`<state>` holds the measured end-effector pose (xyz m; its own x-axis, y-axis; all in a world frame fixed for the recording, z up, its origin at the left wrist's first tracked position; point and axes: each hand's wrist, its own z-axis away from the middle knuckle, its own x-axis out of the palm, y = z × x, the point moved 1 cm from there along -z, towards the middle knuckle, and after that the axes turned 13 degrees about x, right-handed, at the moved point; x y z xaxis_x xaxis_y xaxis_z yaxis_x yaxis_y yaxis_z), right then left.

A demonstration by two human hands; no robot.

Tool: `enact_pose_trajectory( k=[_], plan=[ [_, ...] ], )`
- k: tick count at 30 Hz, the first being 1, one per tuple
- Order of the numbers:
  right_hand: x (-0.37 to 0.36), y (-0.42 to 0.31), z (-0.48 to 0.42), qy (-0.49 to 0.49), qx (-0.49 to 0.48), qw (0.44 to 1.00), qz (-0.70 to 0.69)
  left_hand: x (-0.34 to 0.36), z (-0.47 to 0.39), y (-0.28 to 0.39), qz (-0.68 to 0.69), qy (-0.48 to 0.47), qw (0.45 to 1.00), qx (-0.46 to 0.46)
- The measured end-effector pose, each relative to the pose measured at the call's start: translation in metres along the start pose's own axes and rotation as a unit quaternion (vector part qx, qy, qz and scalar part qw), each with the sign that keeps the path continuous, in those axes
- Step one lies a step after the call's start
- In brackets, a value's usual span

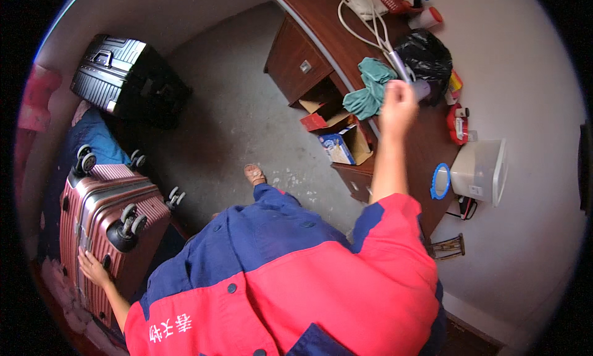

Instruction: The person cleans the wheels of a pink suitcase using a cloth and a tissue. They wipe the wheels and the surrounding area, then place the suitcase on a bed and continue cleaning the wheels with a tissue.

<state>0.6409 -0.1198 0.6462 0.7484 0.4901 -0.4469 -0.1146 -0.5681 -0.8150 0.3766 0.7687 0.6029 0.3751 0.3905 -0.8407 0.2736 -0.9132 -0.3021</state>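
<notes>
My left hand point(94, 269) lies with fingers spread on the side of a pink ribbed hard-shell suitcase point(104, 203), which rests on its side with its wheels showing. Over the brown wooden desk point(407, 170), my right hand point(399, 106) is raised, somewhat blurred, with its fingers curled. A green cloth point(369, 88) is beside that hand, and the lilac handle of a corded appliance point(399, 65) appears just beyond the fingertips. Whether the right hand grips either one cannot be told.
A black hard-shell suitcase point(129, 80) stands at the upper left. Open cardboard boxes point(340, 147) fill the desk's shelf. On the desk are a black plastic bag point(425, 54), a translucent plastic container point(477, 170) and a blue-framed round mirror point(440, 181). Blue fabric point(99, 133) lies under the suitcases.
</notes>
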Motion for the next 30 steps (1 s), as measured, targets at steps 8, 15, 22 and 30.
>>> enact_pose_trajectory(
  k=[8,15,22,30],
  plan=[
    [-0.042,0.126,-0.071,-0.137,-0.104,0.952,0.254,-0.036,-0.059,0.036,0.088,-0.116,0.96,-0.24],
    [0.043,0.148,-0.077,-0.197,-0.102,0.87,0.44,-0.066,-0.076,0.158,-0.009,-0.133,0.988,-0.076],
    [0.027,0.116,-0.088,-0.155,-0.047,0.944,0.289,-0.077,-0.08,0.179,0.018,-0.141,0.987,-0.069],
    [-0.01,0.001,-0.024,-0.32,0.199,0.842,-0.387,-0.145,-0.11,0.223,0.164,0.044,0.985,-0.035]
  ],
)
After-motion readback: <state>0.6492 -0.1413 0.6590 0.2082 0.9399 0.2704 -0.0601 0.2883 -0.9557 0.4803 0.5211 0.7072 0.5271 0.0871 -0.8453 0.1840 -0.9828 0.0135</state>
